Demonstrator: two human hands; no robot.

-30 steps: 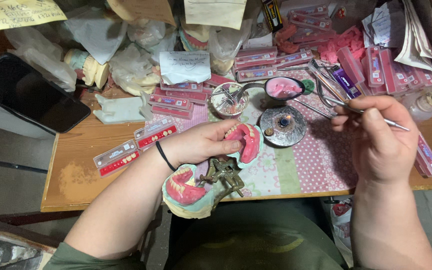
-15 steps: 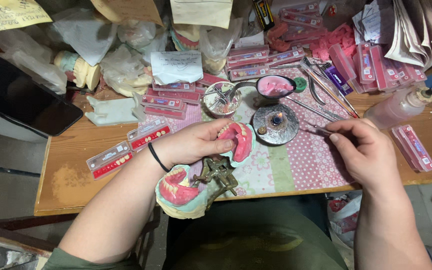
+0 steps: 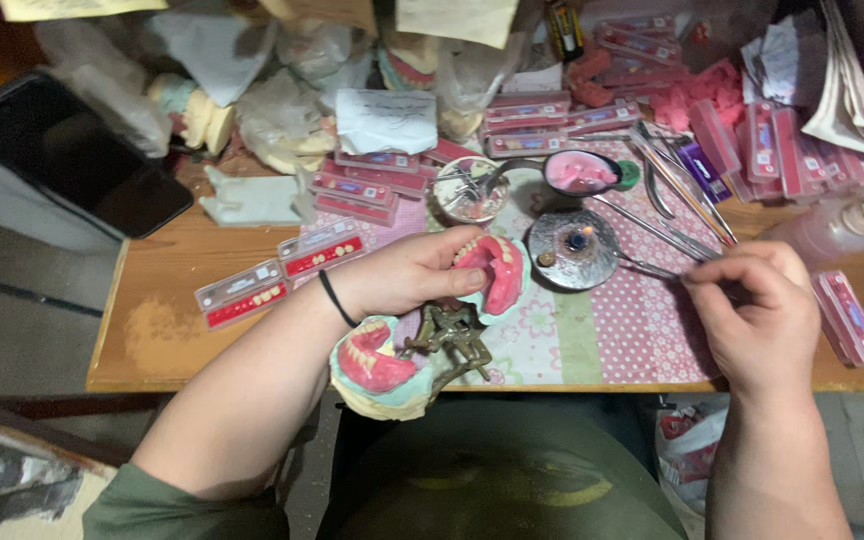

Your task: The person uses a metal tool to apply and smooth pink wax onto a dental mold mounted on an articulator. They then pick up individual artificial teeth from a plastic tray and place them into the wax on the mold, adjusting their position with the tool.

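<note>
**Denture model in one hand, thin tool at a small flame in the other**

Head view: the left hand (image 3: 407, 272) is curled around the upper half of a hinged denture model (image 3: 422, 335), fingers closed over a pink wax denture (image 3: 497, 270) with a row of pale teeth. The lower half of the model, also pink with teeth and set in pale green plaster, hangs open below the edge of the wooden surface (image 3: 157, 320), above the person's lap. A brass-coloured hinge frame joins the two halves. A black band sits on the left wrist.

The right hand (image 3: 757, 315) is closed in a pinch on a thin metal instrument (image 3: 652, 267), whose tip reaches toward a small round metal burner (image 3: 572, 248) with a tiny flame at its centre. The burner stands on a patterned pink and green cloth (image 3: 642, 320), just beside the denture.

Behind the burner are a dark bowl of pink wax (image 3: 580, 172) and a small round dish (image 3: 469, 188). Red trays of artificial teeth (image 3: 282, 270) lie left of the left hand. A clear squeeze bottle (image 3: 832, 228) lies near the right hand.
</note>
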